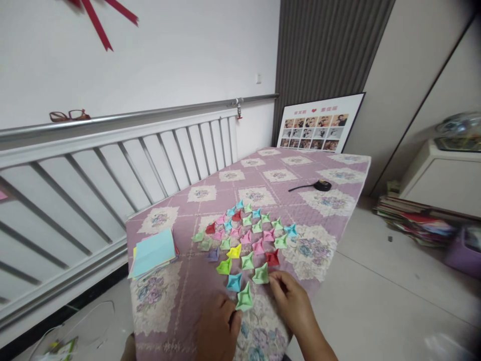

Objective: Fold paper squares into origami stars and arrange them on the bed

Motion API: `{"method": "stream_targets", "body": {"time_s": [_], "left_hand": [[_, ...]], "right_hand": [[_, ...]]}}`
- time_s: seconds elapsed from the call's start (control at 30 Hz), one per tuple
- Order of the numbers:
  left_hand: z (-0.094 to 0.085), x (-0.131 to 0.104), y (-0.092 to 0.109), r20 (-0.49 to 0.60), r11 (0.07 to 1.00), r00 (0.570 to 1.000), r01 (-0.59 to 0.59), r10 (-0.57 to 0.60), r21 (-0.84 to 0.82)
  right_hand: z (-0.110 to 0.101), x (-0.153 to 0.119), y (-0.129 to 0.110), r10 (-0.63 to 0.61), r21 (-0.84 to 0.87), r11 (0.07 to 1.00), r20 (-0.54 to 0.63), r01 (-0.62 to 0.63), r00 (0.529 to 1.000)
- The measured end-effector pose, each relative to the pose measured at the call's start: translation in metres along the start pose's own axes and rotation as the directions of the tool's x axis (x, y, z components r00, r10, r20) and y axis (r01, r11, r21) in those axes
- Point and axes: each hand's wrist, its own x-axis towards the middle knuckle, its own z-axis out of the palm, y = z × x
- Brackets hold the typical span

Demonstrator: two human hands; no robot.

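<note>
Folded paper boats in green, pink, blue, red, yellow and purple stand in rows on the table. Closest to me is a light green paper boat (245, 299), its left tip at the thumb and curled fingers of my left hand (220, 323). My right hand (291, 300) is closed in a pinch at the right tip of another light green paper boat (260, 274), just behind the first. Beside these are a blue paper boat (234, 282) and a red paper boat (272, 257). The fingertips of my left hand are partly hidden.
A stack of coloured paper (155, 253) lies at the table's left edge. Toward the back right is a black tape measure (322, 185) on the patterned tablecloth (203, 215). A white radiator (150, 165) runs along the left; a photo board (319, 123) leans behind the table.
</note>
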Motion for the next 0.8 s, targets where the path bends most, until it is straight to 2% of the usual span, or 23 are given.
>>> {"method": "stream_targets", "body": {"time_s": [0.13, 0.37, 0.6, 0.8], "left_hand": [[0.001, 0.000, -0.001, 0.013, 1.000, 1.000, -0.008, 0.008, -0.006], [0.002, -0.001, -0.001, 0.015, 0.999, 1.000, -0.003, 0.004, -0.053], [0.002, -0.001, -0.003, -0.007, 0.998, 1.000, -0.001, 0.000, -0.069], [0.002, -0.001, -0.002, -0.004, 0.999, 1.000, -0.007, 0.006, -0.049]], "right_hand": [[0.000, -0.007, -0.013, -0.057, 0.047, 0.997, 0.040, 0.055, 0.998], [0.008, -0.016, -0.035, -0.221, -0.014, 0.972, 0.287, 0.235, 0.932], [0.009, -0.018, -0.041, -0.184, -0.087, 0.967, 0.412, 0.239, 0.892], [0.012, -0.018, -0.038, -0.170, -0.103, 0.967, 0.426, 0.234, 0.889]]}}
